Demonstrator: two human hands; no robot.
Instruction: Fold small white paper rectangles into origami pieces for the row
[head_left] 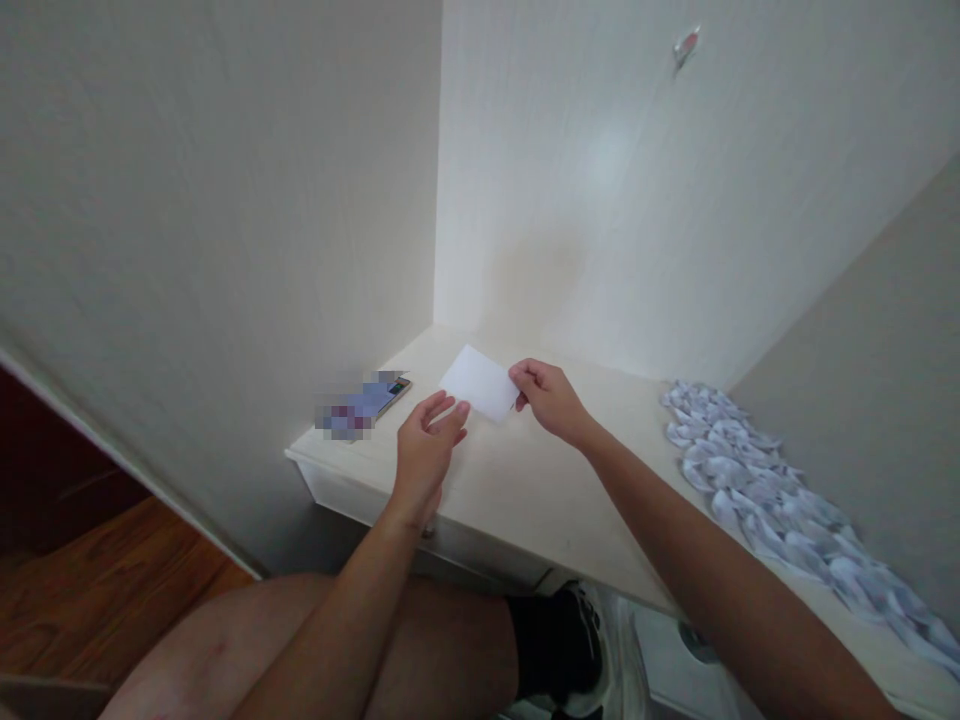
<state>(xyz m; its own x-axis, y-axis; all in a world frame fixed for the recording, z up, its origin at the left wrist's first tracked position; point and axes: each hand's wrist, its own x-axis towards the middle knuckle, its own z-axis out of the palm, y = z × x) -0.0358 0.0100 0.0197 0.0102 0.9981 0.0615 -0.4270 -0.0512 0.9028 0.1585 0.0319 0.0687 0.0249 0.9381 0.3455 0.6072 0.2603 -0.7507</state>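
A small blank white sheet of paper [480, 382] is held up over the white tabletop, tilted. My right hand [547, 393] pinches its right corner between thumb and fingers. My left hand [431, 445] is at the sheet's lower left edge, fingers apart and slightly bent. The left fingertips look close to the paper; whether they touch it I cannot tell. Along the right side of the white tabletop [525, 490] lies a long heap of overlapping whitish, crumpled-looking pieces [750, 470], whose kind I cannot make out.
A phone [397, 392] lies at the tabletop's left end, partly hidden by a blurred patch. Walls [555, 170] enclose the table at the left, back and right. My bent leg [450, 640] and a black sock [547, 645] are under the front edge.
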